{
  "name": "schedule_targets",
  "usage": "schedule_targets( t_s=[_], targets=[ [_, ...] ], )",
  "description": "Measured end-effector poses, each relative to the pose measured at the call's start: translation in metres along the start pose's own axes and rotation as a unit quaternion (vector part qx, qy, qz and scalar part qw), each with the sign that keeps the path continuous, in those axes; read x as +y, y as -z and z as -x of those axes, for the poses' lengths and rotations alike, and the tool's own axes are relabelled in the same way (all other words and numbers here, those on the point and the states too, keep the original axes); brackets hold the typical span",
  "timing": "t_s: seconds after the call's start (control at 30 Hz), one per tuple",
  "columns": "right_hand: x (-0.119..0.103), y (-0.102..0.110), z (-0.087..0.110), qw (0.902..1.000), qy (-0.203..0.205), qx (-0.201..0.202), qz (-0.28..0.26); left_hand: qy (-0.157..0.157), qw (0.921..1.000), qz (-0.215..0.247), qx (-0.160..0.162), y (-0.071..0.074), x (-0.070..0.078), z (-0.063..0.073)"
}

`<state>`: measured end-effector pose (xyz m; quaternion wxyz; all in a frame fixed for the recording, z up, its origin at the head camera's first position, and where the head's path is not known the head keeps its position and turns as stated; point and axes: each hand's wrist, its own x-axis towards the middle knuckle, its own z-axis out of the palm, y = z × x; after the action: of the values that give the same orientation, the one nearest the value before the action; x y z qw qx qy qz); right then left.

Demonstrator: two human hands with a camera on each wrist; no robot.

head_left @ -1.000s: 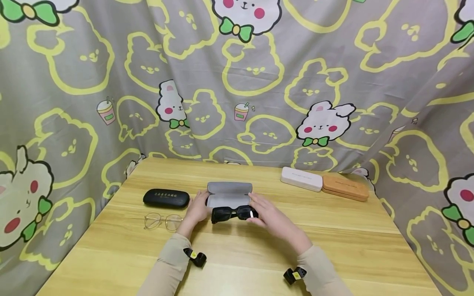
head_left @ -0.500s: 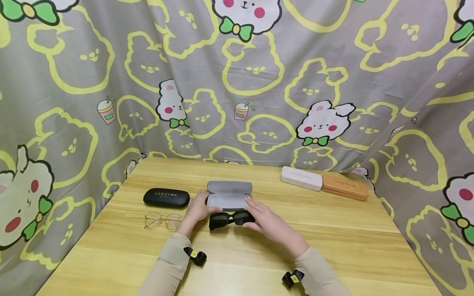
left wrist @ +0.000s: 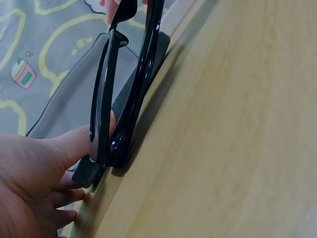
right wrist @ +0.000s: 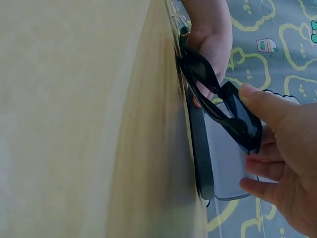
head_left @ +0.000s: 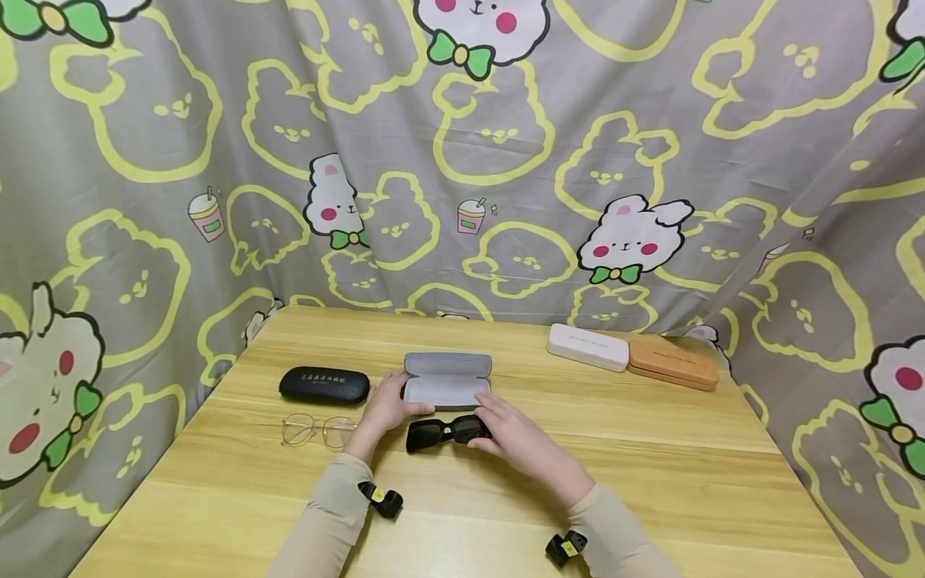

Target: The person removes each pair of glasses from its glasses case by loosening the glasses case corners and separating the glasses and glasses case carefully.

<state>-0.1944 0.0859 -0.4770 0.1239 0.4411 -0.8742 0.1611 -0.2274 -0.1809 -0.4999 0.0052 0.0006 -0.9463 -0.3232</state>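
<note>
Black sunglasses (head_left: pixel 425 434) are in front of an open grey glasses case (head_left: pixel 444 365), their frame tilted. My right hand (head_left: pixel 523 437) pinches them at the right end; in the right wrist view its thumb lies on the sunglasses (right wrist: pixel 241 133) and the other fingers are behind. My left hand (head_left: pixel 383 408) holds the left end of the case, its thumb along the front edge. From the left wrist, the folded temples of the sunglasses (left wrist: pixel 141 74) overlap the case and hide part of it. The case's lid is up, its pale inside facing me.
Left of the case lies a closed black glasses case (head_left: pixel 324 387), with thin-rimmed eyeglasses (head_left: pixel 296 431) in front of it by my left wrist. A white case (head_left: pixel 588 348) and an orange case (head_left: pixel 674 365) sit at the back right. A patterned curtain (head_left: pixel 506 168) surrounds the wooden table (head_left: pixel 650 490).
The sunglasses in my right hand have come down and slightly left, toward me and off the case's front edge. My left thumb has moved onto that edge; the case stays put.
</note>
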Motion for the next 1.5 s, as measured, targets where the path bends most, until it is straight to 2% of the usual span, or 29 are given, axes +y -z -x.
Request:
schedule_targets(
  t_s=[0.3,0.63,0.8,1.03,1.5],
  targets=[
    [-0.005,-0.001,-0.002,0.9997,0.007,0.002,0.024,0.000,1.0000,0.000,-0.001,0.000,-0.001,0.000],
    [-0.014,-0.002,-0.007,0.9973,0.010,0.001,0.073,0.004,1.0000,-0.006,-0.003,0.000,-0.001,-0.002],
    [-0.019,-0.004,-0.010,0.9956,0.002,-0.015,0.093,0.006,0.9999,-0.006,-0.006,0.000,-0.001,-0.003],
    [-0.023,-0.007,-0.012,0.9951,-0.023,-0.040,0.088,0.009,0.9999,-0.009,-0.007,-0.001,-0.002,-0.003],
    [-0.030,-0.009,-0.017,0.9940,-0.027,-0.041,0.098,0.013,0.9998,0.005,-0.012,-0.001,-0.003,-0.003]
  ],
)
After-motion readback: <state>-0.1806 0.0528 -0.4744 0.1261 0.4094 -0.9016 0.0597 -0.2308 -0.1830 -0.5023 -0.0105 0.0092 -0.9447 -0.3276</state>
